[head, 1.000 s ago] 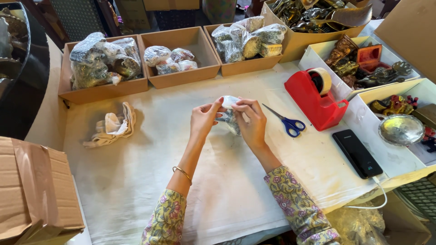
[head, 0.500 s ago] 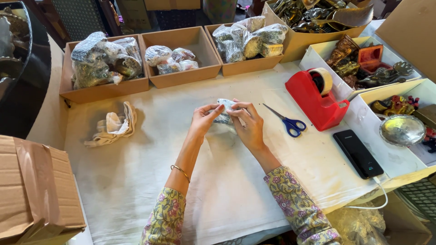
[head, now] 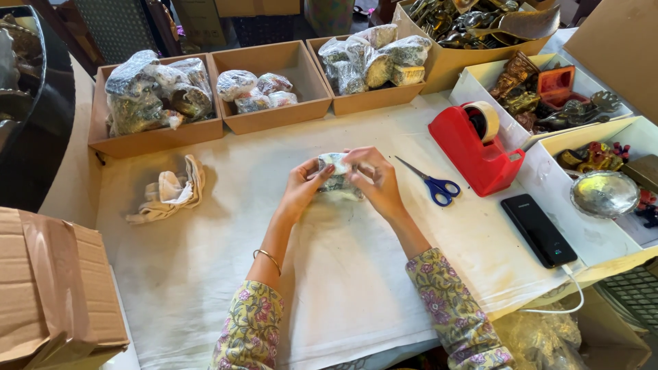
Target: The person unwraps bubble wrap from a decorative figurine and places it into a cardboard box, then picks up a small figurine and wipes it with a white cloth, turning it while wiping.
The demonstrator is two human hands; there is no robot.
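Both hands meet over the middle of the white-covered table (head: 205,267). My left hand (head: 301,188) and my right hand (head: 375,181) together grip a small object wrapped in clear bubble wrap (head: 335,171), held just above the cloth. Fingers of both hands press on its top and sides. What lies inside the wrap is hidden.
Three cardboard trays (head: 274,113) with wrapped items line the far edge. A red tape dispenser (head: 476,147), blue-handled scissors (head: 428,183) and a black phone (head: 538,229) lie to the right. A crumpled cloth (head: 168,192) is on the left, a cardboard box (head: 55,288) at near left.
The hands have turned the wrapped object slightly and shifted their fingers on it; they stay at the same spot above the table.
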